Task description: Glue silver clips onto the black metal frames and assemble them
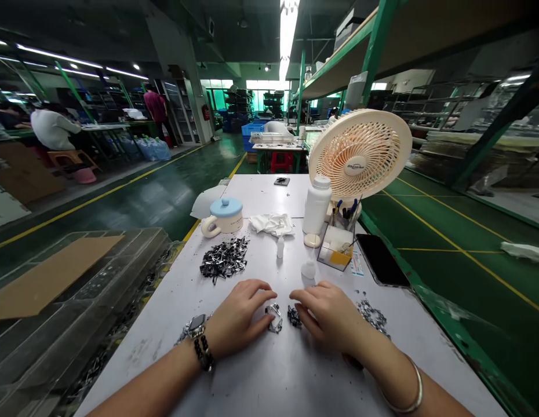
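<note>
My left hand (pixel 241 313) rests on the white table, with thumb and fingers apart around a few small silver-and-black clip-like parts (pixel 275 317). No part is visibly pinched in it. My right hand (pixel 326 315) lies opposite, its fingers loosely curved and apart beside a small heap of black parts (pixel 294 317). Its fingertips partly cover that heap, and whether they touch it is hard to tell. A larger pile of black and silver parts (pixel 225 259) lies beyond my left hand. Silver pieces (pixel 374 317) are scattered by my right wrist; others lie partly hidden near the left one.
Beyond my hands stand a small white bottle (pixel 280 247), a lidded mug (pixel 226 216), crumpled tissue (pixel 273 224) and a large white bottle (pixel 317 205). To the right are a clear tool box (pixel 337 246), a phone (pixel 382 259) and a fan (pixel 360 153). Clear bins (pixel 78 289) stand left.
</note>
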Tool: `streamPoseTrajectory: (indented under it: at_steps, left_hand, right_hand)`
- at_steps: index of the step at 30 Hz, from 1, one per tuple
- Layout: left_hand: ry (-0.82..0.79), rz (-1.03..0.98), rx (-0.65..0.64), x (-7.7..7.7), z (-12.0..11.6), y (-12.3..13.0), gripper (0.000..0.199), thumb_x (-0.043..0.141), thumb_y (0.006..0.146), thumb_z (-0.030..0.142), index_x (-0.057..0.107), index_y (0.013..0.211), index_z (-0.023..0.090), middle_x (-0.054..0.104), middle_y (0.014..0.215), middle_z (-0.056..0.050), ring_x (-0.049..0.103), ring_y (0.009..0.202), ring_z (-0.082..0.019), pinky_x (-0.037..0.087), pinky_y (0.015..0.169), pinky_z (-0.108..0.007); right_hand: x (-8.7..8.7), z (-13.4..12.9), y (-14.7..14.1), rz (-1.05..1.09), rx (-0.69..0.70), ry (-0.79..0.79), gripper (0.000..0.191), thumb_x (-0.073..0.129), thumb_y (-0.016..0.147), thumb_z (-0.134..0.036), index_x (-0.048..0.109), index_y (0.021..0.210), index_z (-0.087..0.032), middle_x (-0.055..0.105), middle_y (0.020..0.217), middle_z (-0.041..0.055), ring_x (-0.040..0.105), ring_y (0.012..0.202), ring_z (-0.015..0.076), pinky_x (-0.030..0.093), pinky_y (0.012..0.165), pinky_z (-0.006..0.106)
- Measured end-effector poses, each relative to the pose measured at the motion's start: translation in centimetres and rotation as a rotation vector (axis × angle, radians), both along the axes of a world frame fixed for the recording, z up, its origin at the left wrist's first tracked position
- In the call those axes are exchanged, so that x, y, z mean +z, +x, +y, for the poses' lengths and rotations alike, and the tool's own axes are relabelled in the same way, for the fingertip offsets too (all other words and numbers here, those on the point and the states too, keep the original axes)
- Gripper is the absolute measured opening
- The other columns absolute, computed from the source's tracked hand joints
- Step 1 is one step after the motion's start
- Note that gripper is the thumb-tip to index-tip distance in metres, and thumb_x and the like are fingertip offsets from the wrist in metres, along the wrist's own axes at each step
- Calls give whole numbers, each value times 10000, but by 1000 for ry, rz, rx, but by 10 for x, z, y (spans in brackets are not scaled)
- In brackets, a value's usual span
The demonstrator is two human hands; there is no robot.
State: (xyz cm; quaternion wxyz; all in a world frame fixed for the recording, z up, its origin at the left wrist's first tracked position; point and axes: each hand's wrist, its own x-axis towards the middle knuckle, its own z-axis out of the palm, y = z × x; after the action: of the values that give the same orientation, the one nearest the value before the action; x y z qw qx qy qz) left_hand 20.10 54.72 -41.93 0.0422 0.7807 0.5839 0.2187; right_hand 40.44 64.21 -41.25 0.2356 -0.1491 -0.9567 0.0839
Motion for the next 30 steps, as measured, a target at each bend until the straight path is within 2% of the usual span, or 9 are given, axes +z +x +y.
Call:
streamPoseTrajectory:
  at_steps: [5, 9, 12, 15, 19, 25, 30]
  left_hand:
    - [3, 80, 255, 14, 3, -32, 227, 475, 854, 316, 565, 1018, 187, 584, 947, -78, 564, 852, -223, 477, 732, -368]
    - [3, 134, 445, 18, 6, -63, 181, 455, 848, 303, 572, 898, 173, 582, 853, -67, 561, 775, -228, 465, 635, -349]
    - [-7, 169, 454, 16, 9, -79, 162, 489, 834, 289, 586, 900, 178, 567, 874, -59, 547, 828, -214, 468, 697, -345]
    - [-12, 214, 415, 10, 11, -82, 190, 525, 828, 266, 591, 978, 170, 547, 934, -57, 517, 907, -208, 454, 780, -366]
    - [-2, 294, 418, 4, 13, -78, 186, 539, 827, 234, 584, 994, 165, 525, 966, -54, 485, 935, -211, 434, 792, -382]
    - [1, 371, 443, 1, 14, -76, 86, 534, 842, 218, 576, 841, 143, 533, 955, -43, 492, 925, -190, 437, 783, -363]
    - [6, 384, 456, -1, 16, -76, 174, 553, 842, 294, 572, 932, 147, 538, 985, -52, 499, 941, -195, 441, 800, -372]
  right_hand:
    - [-4, -6, -2, -212, -99, -104, 215, 508, 796, -217, 547, 1007, -213, 620, 798, 25, 567, 638, 197, 298, 550, 291]
    - [-3, -11, -4, -290, -103, -181, 258, 525, 787, -244, 529, 1045, -225, 632, 841, 15, 602, 717, 211, 360, 584, 295]
    - [-2, -15, -5, -305, -84, -281, 303, 486, 828, -277, 483, 1129, -250, 632, 929, 10, 597, 802, 194, 402, 662, 299]
    - [-2, -14, -7, -296, -105, -347, 331, 465, 840, -278, 466, 1168, -236, 630, 928, 31, 581, 805, 198, 409, 703, 323]
    - [-3, -12, -8, -285, -122, -340, 323, 432, 854, -259, 472, 1171, -215, 623, 922, 47, 572, 801, 206, 411, 713, 344]
    - [-6, -12, -9, -307, -102, -326, 318, 420, 856, -236, 483, 1166, -212, 632, 900, 47, 573, 804, 216, 397, 712, 352]
    - [-5, -11, -8, -321, -97, -325, 322, 427, 858, -253, 479, 1175, -223, 636, 923, 36, 574, 816, 217, 384, 721, 349]
